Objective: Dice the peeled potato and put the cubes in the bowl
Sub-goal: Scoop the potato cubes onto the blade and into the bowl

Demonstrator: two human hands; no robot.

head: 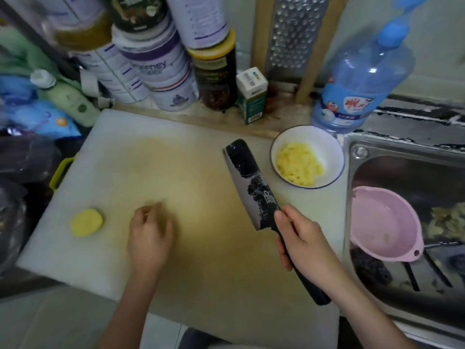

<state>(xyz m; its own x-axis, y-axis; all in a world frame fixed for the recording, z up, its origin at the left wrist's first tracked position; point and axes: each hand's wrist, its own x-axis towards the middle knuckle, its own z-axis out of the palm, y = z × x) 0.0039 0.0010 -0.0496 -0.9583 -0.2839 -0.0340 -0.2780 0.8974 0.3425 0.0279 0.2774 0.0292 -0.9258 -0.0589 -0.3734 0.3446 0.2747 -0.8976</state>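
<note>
Grips knife (251,182) handle in right hand (299,238), blade angled away toward bowl (324,144) of cubes (297,165) beyond the grip, rests empty, loosely curled left hand (149,230) on board (176,152), last potato chunk (87,222) just left of it, probably next up.

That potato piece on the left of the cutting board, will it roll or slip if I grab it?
The potato piece looks squat and lies flat on the cutting board, so it probably won't roll. Its bare peeled flesh is likely damp, so it may slip. Likely firm, not floppy.
</note>
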